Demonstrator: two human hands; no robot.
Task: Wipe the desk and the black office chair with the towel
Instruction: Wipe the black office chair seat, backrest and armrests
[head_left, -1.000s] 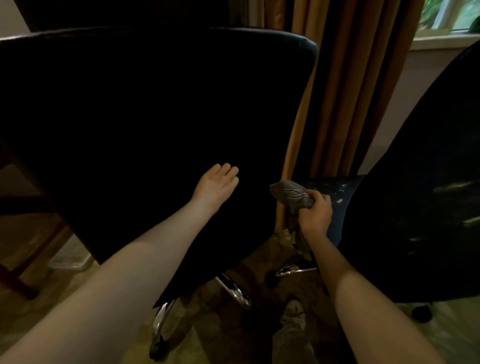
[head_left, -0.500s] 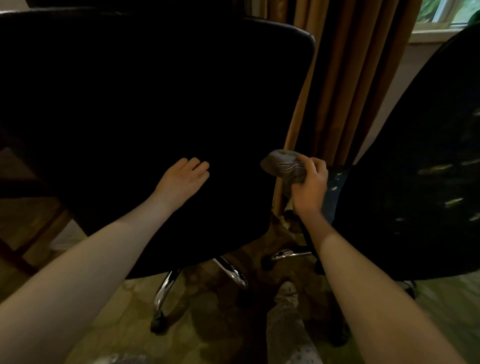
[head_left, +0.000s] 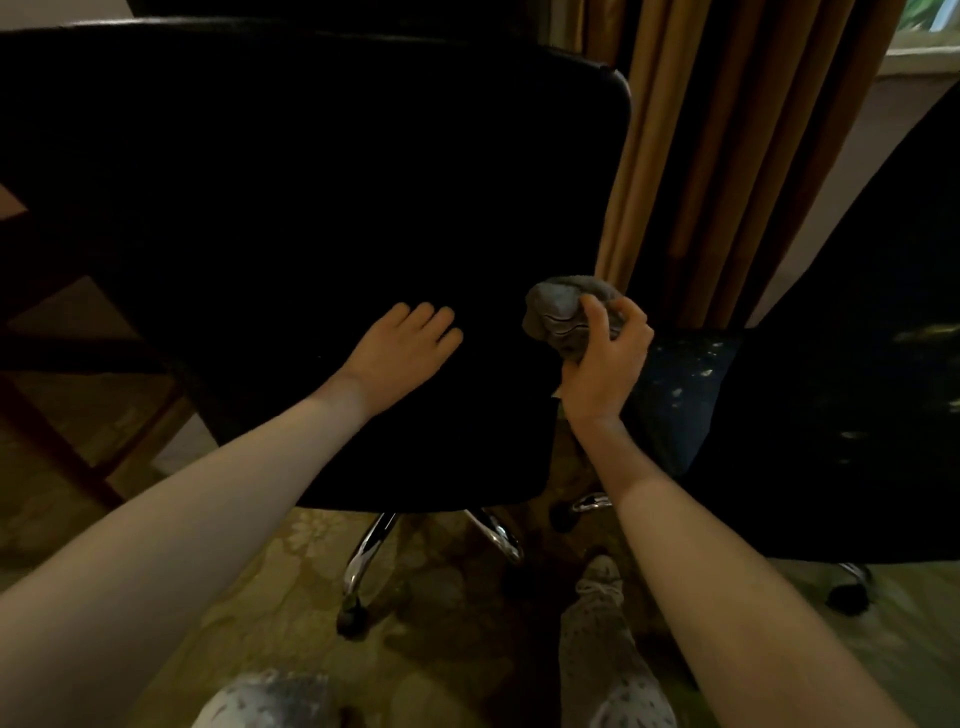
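Chair-wiping seems in hand: the left hand (head_left: 402, 349) lies flat, fingers straight, on the black office chair (head_left: 311, 197), the right hand (head_left: 605, 364) grips the bunched towel (head_left: 556, 317) at its right edge, and next the towel needs pressing on and sweeping across.

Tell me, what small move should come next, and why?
Probably press the towel leftward onto the black office chair and wipe: the right hand grips it bunched beside the chair's edge, while the left hand rests flat on the chair.
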